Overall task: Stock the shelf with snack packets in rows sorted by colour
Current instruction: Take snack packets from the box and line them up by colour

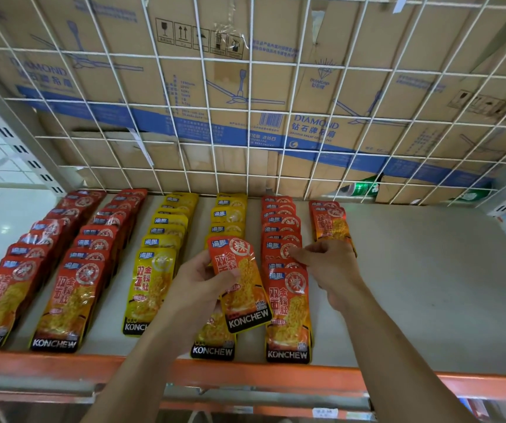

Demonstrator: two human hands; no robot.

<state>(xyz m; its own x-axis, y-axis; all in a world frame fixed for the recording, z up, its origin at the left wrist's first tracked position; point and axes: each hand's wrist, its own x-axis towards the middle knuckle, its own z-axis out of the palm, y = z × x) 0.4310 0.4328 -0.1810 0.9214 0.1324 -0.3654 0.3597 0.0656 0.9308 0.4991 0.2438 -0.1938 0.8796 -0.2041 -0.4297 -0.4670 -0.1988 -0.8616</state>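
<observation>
Head view: left hand [202, 282] fingers grip 1 orange packet [241, 288] over yellow row [228, 215]; right hand [331, 267] fingers pinch row packet [279, 250], 3 o'clock. Placing step; next likely short orange row [331, 222], 1 o'clock.

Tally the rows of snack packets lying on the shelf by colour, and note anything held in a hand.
Dark red rows: 2
Yellow rows: 2
Orange rows: 2
Total: 6 rows
Held orange packet in the left hand: 1
</observation>
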